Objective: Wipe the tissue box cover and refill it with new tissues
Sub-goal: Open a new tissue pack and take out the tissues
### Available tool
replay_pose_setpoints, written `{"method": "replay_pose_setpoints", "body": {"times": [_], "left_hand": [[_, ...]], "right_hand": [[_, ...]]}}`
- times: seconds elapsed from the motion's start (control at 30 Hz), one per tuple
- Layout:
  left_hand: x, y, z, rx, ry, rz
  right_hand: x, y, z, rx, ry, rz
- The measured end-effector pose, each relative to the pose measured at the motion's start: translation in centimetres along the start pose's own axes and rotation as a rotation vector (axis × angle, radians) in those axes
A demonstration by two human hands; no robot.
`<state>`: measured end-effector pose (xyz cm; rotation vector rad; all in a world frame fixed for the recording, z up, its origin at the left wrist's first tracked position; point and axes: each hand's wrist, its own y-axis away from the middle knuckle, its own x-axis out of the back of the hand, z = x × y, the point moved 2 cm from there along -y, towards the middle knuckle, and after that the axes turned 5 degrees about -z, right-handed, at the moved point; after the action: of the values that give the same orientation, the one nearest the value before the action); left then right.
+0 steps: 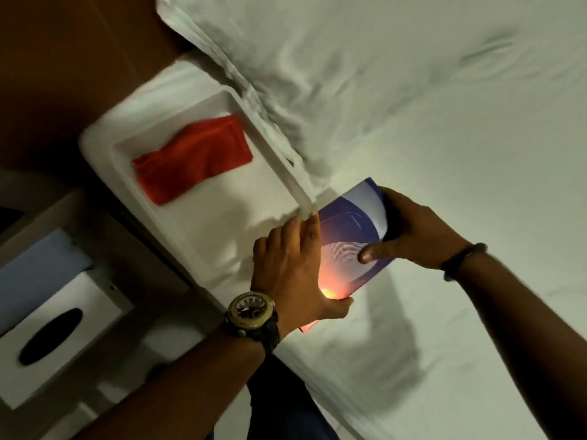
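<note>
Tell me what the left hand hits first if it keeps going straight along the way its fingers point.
Probably the rim of the white tray: the left hand points up along the tissue pack, fingertips already at the tray's near corner. Depth is uncertain.

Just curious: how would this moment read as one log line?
both hands hold tissue pack | red cloth in tray | cover waiting

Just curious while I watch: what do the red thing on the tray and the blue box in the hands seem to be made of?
The red cloth looks like soft matte fabric, perhaps microfibre: it lies folded with limp, creased edges. The blue box, gripped by the left hand and right hand, looks like printed cardboard with a slight sheen: flat faces, crisp edges, fine line pattern.
</note>
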<state>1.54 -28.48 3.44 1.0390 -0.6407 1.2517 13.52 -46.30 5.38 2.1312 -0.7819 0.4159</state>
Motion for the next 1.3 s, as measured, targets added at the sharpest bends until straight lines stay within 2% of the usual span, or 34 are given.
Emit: {"method": "replay_pose_setpoints", "body": {"times": [0.2,0.27,0.37,0.5,0.6,0.67,0.83,0.97,1.0,1.07,1.17,1.23,1.3], "left_hand": [[-6.1,0.1,0.7,0.101,-0.022,-0.133],[-7.7,0.5,-0.3,0.103,0.059,-0.154],[-8.8,1.3,-2.4,0.183,0.274,-0.086],[-8.9,3.0,-3.3,0.305,0.477,-0.058],[-9.9,5.6,-1.6,0.334,0.668,-0.15],[-11.1,6.9,-0.4,0.331,0.78,-0.223],[-12.0,5.8,-0.2,0.332,1.059,-0.358],[-12.6,5.0,-0.3,0.247,0.997,-0.403],[-12.7,5.0,-0.5,0.286,1.013,-0.393],[-12.7,5.1,-1.6,0.499,1.086,-0.329],[-11.2,4.6,-4.6,0.784,1.236,-0.143],[-9.8,4.1,-6.5,0.834,1.372,-0.062],[-8.8,4.0,-7.5,0.792,1.457,-0.083]], "right_hand": [[-4.3,0.2,5.4,-0.145,-0.046,0.141],[-6.4,0.1,6.8,-0.219,-0.092,0.269],[-9.2,0.6,7.8,-0.347,-0.282,0.489],[-11.8,-0.1,7.1,-0.377,-0.38,0.586],[-12.2,-1.6,5.3,-0.376,-0.253,0.537],[-11.9,-1.9,4.9,-0.393,-0.071,0.513],[-11.4,-0.9,4.9,-0.389,0.203,0.49],[-12.1,-1.3,3.7,-0.388,0.345,0.456],[-12.3,-1.4,3.4,-0.385,0.36,0.433],[-12.5,-1.3,3.6,-0.343,0.371,0.389],[-12.7,-0.1,4.1,-0.185,0.454,0.281],[-13.4,0.9,4.2,-0.033,0.552,0.161],[-14.3,1.6,3.8,0.092,0.649,0.045]]}}
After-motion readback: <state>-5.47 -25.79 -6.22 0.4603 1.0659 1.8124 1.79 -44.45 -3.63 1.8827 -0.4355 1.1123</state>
